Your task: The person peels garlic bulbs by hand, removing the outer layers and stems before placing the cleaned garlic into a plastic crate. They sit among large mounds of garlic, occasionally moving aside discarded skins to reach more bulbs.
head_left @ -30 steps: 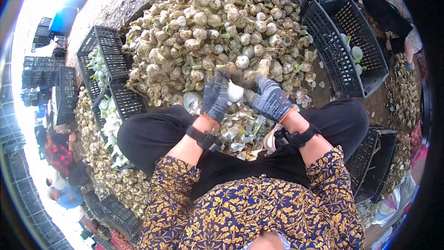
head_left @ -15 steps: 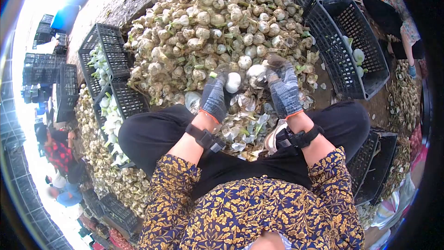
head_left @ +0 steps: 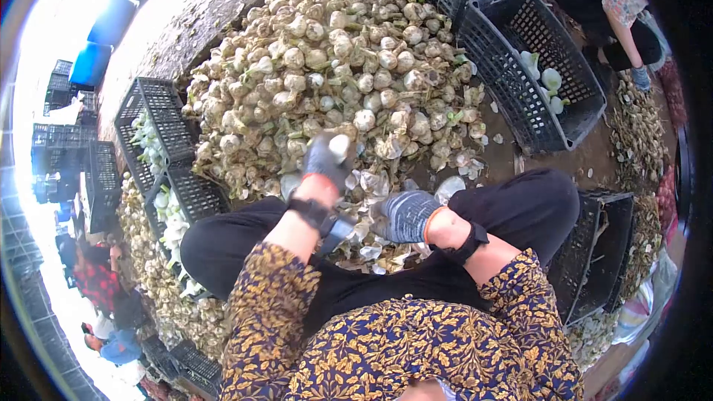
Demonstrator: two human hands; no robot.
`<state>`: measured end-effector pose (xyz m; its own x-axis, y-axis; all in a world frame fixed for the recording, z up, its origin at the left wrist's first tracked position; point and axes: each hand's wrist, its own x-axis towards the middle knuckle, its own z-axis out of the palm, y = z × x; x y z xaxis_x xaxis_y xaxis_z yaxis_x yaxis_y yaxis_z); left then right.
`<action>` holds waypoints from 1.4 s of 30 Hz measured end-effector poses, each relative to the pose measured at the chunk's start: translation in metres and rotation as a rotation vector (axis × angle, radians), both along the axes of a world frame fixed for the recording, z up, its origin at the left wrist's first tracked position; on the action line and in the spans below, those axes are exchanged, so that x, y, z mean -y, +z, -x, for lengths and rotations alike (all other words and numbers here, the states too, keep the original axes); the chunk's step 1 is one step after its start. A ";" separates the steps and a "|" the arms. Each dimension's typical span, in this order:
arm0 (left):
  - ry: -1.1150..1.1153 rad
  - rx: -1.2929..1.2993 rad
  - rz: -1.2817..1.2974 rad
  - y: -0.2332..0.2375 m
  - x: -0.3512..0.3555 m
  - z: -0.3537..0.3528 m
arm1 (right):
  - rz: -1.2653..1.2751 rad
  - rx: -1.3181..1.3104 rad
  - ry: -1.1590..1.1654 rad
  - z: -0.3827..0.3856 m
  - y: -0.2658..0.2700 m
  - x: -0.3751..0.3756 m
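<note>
A large heap of unpeeled garlic bulbs (head_left: 319, 59) lies in front of me. My left hand (head_left: 327, 163), in a grey glove, is over the near edge of the heap and closed around a white garlic bulb (head_left: 339, 147); motion smears its fingers. Lower and to the right, my right hand (head_left: 405, 217), also gloved, hangs over loose peelings (head_left: 371, 249) between my legs. Its fingers are bent down and partly hidden, so what they hold cannot be made out.
Crates with pale bulbs stand at left (head_left: 152, 122) and lower left (head_left: 200, 189). Another crate (head_left: 535, 74) with a few bulbs is at right, near a co-worker's arm (head_left: 627, 44). Dark crates (head_left: 605, 252) stand beside my right knee; more people are at far left.
My left hand has moved left and slightly down with a white bulb. My right hand has come down and inward, away from the heap. The whole view has shifted a little.
</note>
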<state>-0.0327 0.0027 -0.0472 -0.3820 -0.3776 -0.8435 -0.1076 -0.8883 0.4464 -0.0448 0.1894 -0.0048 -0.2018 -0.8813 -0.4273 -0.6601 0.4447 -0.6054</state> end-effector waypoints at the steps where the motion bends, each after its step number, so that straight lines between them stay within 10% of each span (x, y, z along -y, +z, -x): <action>1: -0.077 -0.113 0.037 0.009 -0.016 0.023 | -0.025 0.011 0.051 0.000 0.004 0.000; 8: -0.735 -0.810 0.176 0.117 -0.117 0.093 | 0.677 -0.131 -0.241 0.000 -0.010 -0.011; 12: -0.811 -0.162 0.726 0.061 -0.063 0.082 | -0.020 -0.076 -0.052 0.002 0.026 0.005; 15: -0.775 0.158 1.669 -0.010 0.017 0.059 | 0.166 -0.123 -0.092 -0.005 0.018 0.002; 17: -0.677 0.534 1.858 -0.019 0.054 0.047 | 0.201 -0.112 -0.132 -0.005 0.016 0.005; 24: -1.259 0.875 1.748 -0.033 0.132 0.052 | 0.198 -0.146 -0.105 0.005 0.005 0.017; 28: -1.084 0.505 1.880 -0.016 0.132 0.052 | -0.078 -0.055 -0.054 0.014 0.006 0.026; 36: -1.281 0.101 1.475 0.080 0.039 0.030 | 0.523 -0.357 -0.628 0.034 0.015 0.034; 42: -1.346 0.008 1.470 0.105 -0.009 0.001 | 0.528 -0.273 -0.501 0.039 0.019 0.026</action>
<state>-0.0338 0.0118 0.0582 -0.9596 -0.1824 -0.2141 -0.2779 0.7318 0.6222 -0.0836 0.1636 0.0137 -0.6673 -0.7303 0.1458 -0.6130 0.4275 -0.6644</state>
